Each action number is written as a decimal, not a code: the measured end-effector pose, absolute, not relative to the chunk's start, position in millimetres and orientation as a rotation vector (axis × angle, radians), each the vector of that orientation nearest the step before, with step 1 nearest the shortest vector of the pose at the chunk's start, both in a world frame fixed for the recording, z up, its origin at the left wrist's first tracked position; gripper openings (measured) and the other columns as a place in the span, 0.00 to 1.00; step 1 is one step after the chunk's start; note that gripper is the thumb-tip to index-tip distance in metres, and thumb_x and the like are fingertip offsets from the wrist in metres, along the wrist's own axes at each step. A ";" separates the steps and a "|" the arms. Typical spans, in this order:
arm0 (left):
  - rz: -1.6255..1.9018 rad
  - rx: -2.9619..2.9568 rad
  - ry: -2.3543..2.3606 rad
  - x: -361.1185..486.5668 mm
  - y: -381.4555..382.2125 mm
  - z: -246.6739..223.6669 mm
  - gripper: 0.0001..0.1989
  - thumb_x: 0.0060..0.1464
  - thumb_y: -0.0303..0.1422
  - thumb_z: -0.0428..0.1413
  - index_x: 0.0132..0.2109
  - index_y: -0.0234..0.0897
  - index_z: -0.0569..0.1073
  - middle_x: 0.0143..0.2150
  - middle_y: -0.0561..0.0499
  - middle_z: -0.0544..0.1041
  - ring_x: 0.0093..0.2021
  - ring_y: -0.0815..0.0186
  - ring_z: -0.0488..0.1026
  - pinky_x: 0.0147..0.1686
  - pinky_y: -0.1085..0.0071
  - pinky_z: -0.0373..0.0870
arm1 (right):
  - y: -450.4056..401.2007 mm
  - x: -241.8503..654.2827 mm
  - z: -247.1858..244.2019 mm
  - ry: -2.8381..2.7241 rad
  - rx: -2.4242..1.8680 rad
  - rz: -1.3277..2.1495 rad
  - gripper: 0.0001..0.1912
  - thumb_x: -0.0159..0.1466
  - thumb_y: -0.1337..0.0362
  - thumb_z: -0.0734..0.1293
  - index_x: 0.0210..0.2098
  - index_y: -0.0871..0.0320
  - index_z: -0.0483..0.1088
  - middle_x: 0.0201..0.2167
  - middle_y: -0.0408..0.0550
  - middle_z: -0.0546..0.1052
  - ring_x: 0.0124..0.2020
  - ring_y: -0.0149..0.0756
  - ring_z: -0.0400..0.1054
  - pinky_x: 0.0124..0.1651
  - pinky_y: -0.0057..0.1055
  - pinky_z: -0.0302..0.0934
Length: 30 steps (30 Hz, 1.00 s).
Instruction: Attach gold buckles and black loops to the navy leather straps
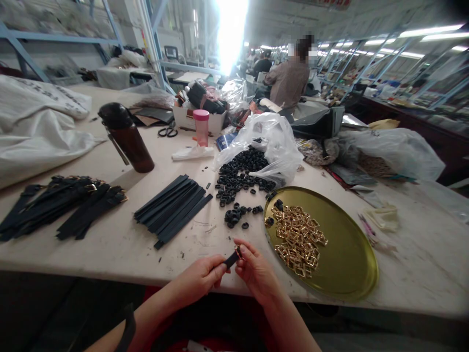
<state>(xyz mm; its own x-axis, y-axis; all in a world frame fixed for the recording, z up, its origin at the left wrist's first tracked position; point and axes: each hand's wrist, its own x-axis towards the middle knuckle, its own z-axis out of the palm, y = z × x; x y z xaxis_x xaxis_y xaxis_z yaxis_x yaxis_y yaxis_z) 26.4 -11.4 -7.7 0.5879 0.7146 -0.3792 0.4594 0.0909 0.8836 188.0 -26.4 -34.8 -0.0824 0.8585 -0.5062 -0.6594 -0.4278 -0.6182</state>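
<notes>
Near the table's front edge, my left hand (201, 277) is closed on a short black strap (231, 259). My right hand (255, 274) pinches a gold buckle (238, 251) at the strap's far end; how the strap runs through it is too small to tell. Right of my hands, a round gold tray (344, 244) bears a heap of gold buckles (298, 239). Beyond my hands lie many small black loops (242, 171), some spilling from a clear plastic bag (271, 142). A stack of flat black straps (172, 208) lies to the left.
Straps with buckles attached (73, 200) are piled at far left. Behind stand a dark bottle (126, 137), a pink-lidded cup (201, 128), black scissors (167, 130) and a filled box (216, 122). Small snips (367, 227) lie right of the tray. A person (291, 78) is farther back.
</notes>
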 end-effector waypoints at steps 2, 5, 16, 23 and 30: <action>0.248 1.555 1.005 27.5 -9.5 -8.5 0.15 0.57 0.40 0.41 0.31 0.36 0.65 0.22 0.58 0.62 0.20 0.73 0.57 0.21 0.78 0.54 | -29.5 183.7 -37.0 -0.400 -1.074 1.662 0.17 0.48 0.59 0.72 0.36 0.58 0.73 0.21 0.39 0.69 0.18 0.22 0.59 0.22 0.21 0.57; 0.281 1.579 0.987 31.9 -7.1 -10.2 0.15 0.57 0.39 0.41 0.31 0.36 0.65 0.22 0.58 0.62 0.21 0.72 0.58 0.23 0.77 0.56 | -33.0 179.5 -40.1 -0.513 -1.135 1.568 0.17 0.49 0.58 0.72 0.37 0.59 0.73 0.20 0.39 0.69 0.20 0.24 0.61 0.24 0.23 0.58; 0.412 1.507 1.057 44.2 -13.2 -8.5 0.12 0.56 0.38 0.44 0.31 0.35 0.65 0.21 0.59 0.62 0.21 0.74 0.59 0.22 0.78 0.56 | -38.2 176.6 -41.1 -0.629 -1.229 1.395 0.13 0.51 0.56 0.70 0.27 0.60 0.69 0.20 0.38 0.66 0.19 0.24 0.56 0.24 0.23 0.53; 0.369 1.264 1.026 47.5 -14.0 -14.3 0.17 0.54 0.46 0.44 0.30 0.35 0.63 0.19 0.60 0.60 0.15 0.76 0.53 0.15 0.79 0.50 | -43.5 179.3 -43.0 -0.691 -1.260 1.446 0.13 0.58 0.54 0.63 0.26 0.59 0.65 0.19 0.38 0.65 0.21 0.26 0.56 0.27 0.25 0.54; 0.395 1.153 1.090 53.6 -17.6 -13.5 0.16 0.50 0.45 0.48 0.28 0.35 0.61 0.20 0.59 0.64 0.16 0.76 0.56 0.16 0.79 0.53 | -49.9 180.1 -39.4 -1.029 -1.458 1.123 0.12 0.58 0.57 0.62 0.23 0.57 0.65 0.19 0.40 0.65 0.23 0.30 0.59 0.28 0.27 0.53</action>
<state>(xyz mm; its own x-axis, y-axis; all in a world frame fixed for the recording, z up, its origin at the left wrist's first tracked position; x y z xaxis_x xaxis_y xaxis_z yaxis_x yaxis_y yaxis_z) 53.6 -17.6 -13.5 0.4652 0.7413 -0.4838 0.2592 0.4085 0.8752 180.1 -49.9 -39.4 0.2104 0.9679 -0.1378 0.0526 -0.1519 -0.9870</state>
